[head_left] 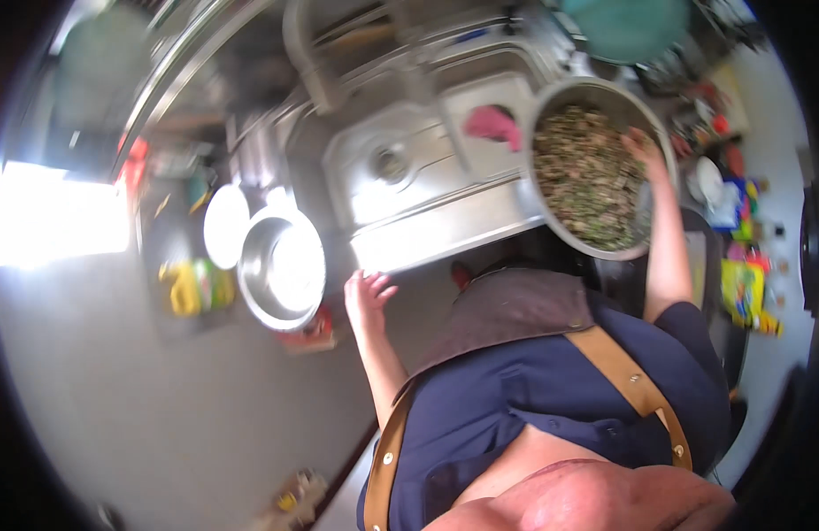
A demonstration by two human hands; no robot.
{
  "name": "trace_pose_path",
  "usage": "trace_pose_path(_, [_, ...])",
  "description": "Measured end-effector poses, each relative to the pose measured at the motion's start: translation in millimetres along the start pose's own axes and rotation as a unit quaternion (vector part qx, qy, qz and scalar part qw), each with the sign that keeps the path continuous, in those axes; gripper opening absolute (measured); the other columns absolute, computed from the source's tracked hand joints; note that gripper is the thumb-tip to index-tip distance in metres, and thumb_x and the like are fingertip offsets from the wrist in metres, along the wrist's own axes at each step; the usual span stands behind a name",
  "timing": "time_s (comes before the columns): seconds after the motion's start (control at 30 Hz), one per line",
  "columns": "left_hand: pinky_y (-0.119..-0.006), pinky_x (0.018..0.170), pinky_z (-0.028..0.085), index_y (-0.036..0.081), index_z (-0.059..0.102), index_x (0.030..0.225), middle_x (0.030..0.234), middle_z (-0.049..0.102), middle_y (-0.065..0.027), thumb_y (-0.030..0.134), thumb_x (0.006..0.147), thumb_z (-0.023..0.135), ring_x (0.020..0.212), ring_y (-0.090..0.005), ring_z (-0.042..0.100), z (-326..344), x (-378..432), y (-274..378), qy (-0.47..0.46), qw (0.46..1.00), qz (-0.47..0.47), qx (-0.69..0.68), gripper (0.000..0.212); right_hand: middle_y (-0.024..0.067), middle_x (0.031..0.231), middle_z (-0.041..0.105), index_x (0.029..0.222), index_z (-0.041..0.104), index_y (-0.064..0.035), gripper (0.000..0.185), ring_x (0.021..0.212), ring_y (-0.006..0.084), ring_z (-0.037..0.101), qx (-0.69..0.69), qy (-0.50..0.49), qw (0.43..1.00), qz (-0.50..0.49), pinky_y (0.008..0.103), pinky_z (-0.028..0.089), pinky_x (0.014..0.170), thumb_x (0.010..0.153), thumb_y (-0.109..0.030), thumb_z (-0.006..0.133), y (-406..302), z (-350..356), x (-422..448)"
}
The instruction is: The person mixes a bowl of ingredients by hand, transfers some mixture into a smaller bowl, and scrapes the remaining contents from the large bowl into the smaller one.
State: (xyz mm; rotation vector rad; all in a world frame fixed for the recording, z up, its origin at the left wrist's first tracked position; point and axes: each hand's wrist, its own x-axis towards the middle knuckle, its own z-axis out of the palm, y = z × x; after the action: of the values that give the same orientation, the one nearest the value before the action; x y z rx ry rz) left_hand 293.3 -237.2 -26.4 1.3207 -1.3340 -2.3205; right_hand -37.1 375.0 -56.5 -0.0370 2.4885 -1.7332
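Observation:
A large metal bowl [560, 229] stands at the right end of the sink, holding a chopped mixture [585, 172] in brown and green. Inside the bowl, near its right wall, is my right hand [643, 151], with its fingers over the mixture. Blur hides whether they grip any of it. My left hand [369, 295] hangs in the air by the front edge of the steel sink [442, 229], holding nothing, fingers partly spread. Left of that hand is a shiny metal pot [282, 269]. A pink cloth or glove [492, 125] lies in the right basin.
A faucet [310, 60] arches over the left basin. A white round object [225, 226] and a yellow jug [195, 287] are at the left. Several bottles and a yellow packet [742, 289] line the right side. A teal round container [625, 26] sits behind the bowl.

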Motion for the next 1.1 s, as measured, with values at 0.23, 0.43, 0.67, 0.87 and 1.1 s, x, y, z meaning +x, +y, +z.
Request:
trace_pose_path(0.23, [-0.040,0.074,0.055,0.004,0.026,0.140,0.125,0.050,-0.0185,0.035,0.091,0.057,0.105,-0.0316,0.058,260,-51,-42,-0.507,0.825,-0.207,0.138,0.066,0.0106,0.142,0.038,0.138,0.037,-0.0014,0.061,0.130,0.0204,0.037,0.156,0.020,0.975,0.156,0.0301,0.036,0.100,0.093,-0.042,0.049,-20,4,35])
trace_pose_path(0.43, [-0.045,0.077,0.055,0.000,0.039,0.127,0.108,0.058,-0.0154,0.002,0.082,0.051,0.090,-0.0311,0.063,295,-41,-92,-0.387,0.869,-0.286,0.115,0.046,0.0088,0.132,0.051,0.129,0.051,-0.0021,0.069,0.118,0.0167,0.048,0.031,-0.162,0.982,0.097,0.0293,0.038,0.098,0.087,-0.056,0.053,-51,77,63])
trace_pose_path(0.67, [-0.039,0.059,0.054,-0.004,0.051,0.106,0.087,0.058,-0.0139,-0.005,0.074,0.052,0.068,-0.0275,0.061,298,-51,-97,-0.246,0.951,-0.178,0.060,0.032,0.0103,0.125,0.057,0.126,0.052,-0.0006,0.062,0.110,0.0184,0.055,-0.115,-0.385,0.914,0.056,0.0322,0.042,0.096,0.085,-0.047,0.061,-74,156,61])
trace_pose_path(0.87, [-0.044,0.059,0.058,-0.006,0.042,0.119,0.098,0.056,-0.0185,-0.009,0.072,0.049,0.078,-0.0335,0.063,289,-35,-87,-0.265,0.935,-0.201,0.124,0.048,0.0107,0.117,0.062,0.122,0.053,0.0015,0.052,0.106,0.0195,0.059,-0.243,-0.460,0.854,0.020,0.0329,0.046,0.091,0.085,-0.033,0.066,-187,126,-17])
trace_pose_path(1.1, [-0.037,0.049,0.056,-0.003,0.046,0.114,0.088,0.059,-0.0161,-0.007,0.070,0.049,0.067,-0.0280,0.064,289,-44,-59,-0.266,0.932,-0.139,0.205,0.044,0.0121,0.123,0.058,0.132,0.040,0.0038,0.062,0.109,0.0216,0.057,0.034,-0.322,0.945,0.048,0.0330,0.048,0.088,0.084,-0.026,0.065,-128,61,0])
